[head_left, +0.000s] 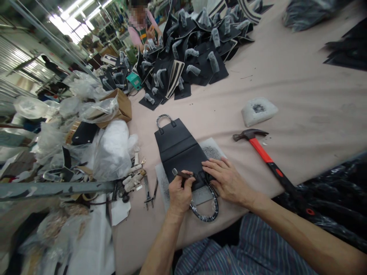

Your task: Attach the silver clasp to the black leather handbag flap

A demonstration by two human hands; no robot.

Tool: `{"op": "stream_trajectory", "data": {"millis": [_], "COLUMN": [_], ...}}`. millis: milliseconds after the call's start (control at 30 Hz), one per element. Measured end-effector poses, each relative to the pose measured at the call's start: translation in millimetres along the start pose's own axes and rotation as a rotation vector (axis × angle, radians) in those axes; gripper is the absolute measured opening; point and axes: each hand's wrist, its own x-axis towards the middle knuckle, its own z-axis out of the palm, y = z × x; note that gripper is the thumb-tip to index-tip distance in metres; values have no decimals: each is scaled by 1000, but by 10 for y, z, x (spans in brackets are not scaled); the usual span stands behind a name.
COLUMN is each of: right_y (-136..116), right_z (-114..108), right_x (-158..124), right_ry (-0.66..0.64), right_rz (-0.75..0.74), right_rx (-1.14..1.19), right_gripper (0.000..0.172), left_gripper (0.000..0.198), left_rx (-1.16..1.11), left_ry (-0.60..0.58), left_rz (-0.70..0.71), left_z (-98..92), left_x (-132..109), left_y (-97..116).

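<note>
A flat black handbag panel lies before me, with a wrapped loop handle at its far end and another handle at its near end. Under it shows a pale, dark-speckled slab. In my left hand is a short dark metal punch, pinched between thumb and fingers and held slanted over the panel near the near handle's base. My right hand lies with fingers stretched over the panel's right edge, beside that handle base. What is under its fingertips is hidden.
A hammer with a red and black handle lies to the right, below a white block. Black bag pieces are heaped at the back. On the left are small tools, plastic bags and a cardboard box. Another person is beyond the table.
</note>
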Motion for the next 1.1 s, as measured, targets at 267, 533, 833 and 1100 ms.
{"op": "stream_trajectory", "data": {"millis": [267,533,833,1100], "right_y": [-2,2,278,948], "right_z": [2,0,-247,-611], "right_x": [3,1,-112,-650], "right_ry": [12,20,235,356], "right_rz": [2,6,-8,352], "right_rx": [9,63,189,-131], "right_gripper": [55,54,45,38], "left_gripper": [11,9,9,10], "left_rx": [-8,33,7,10], "left_ry": [-33,-29,-15,-29], "left_rz": [13,39,14,29], "left_z": [-12,8,23,-19], "left_x": [0,16,16,6], "left_y": [11,98,79,56]}}
